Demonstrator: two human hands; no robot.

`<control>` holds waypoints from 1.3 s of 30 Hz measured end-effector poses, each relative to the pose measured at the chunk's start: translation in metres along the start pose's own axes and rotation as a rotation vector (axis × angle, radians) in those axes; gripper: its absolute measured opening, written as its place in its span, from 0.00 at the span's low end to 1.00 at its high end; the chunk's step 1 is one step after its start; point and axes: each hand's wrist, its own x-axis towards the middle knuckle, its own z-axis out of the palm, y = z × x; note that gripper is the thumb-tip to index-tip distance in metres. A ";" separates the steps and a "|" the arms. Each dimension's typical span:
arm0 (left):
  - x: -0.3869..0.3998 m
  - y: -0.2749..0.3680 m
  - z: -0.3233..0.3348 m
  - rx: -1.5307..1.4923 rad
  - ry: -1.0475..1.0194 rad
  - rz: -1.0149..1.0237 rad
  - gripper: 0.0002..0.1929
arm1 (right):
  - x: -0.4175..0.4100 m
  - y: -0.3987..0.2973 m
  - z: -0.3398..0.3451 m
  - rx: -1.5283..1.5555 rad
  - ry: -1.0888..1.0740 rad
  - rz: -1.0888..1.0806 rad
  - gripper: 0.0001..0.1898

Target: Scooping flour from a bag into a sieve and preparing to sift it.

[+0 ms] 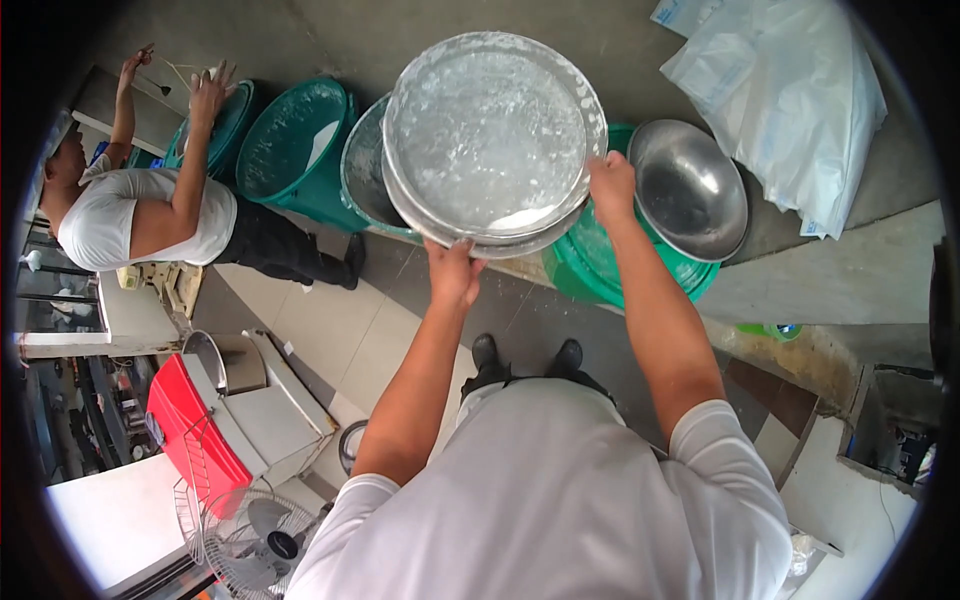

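Before me, at chest height or lower, is a large round metal sieve (487,139) dusted with white powder. A small heap of white powder (523,218) lies inside it near the lower rim. Under the sieve, the edge of a metal bowl (517,247) shows; most of it is hidden. My left hand (452,276) grips the near rim from below, thumb on top. My right hand (613,186) holds the right side of the rim. A green lidded bin (592,259) stands beneath, and an empty steel bowl (690,191) rests tilted on it, right of my right hand.
Several green bins, one open (296,142), line the wall to the left. A co-worker (150,217) stands there with both hands raised. White plastic bags (795,112) hang at upper right. Behind on the left are a red-lidded chest (191,435) and a fan (259,536).
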 end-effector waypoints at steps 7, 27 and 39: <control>0.001 0.002 0.004 -0.102 0.029 -0.007 0.32 | -0.051 -0.023 0.020 0.190 -0.185 0.040 0.15; -0.007 0.007 0.008 -0.033 0.001 -0.017 0.34 | -0.007 -0.007 0.010 -0.073 0.126 -0.069 0.12; 0.001 0.010 -0.011 -0.035 -0.078 -0.022 0.34 | 0.013 -0.008 0.005 -0.165 0.253 -0.151 0.16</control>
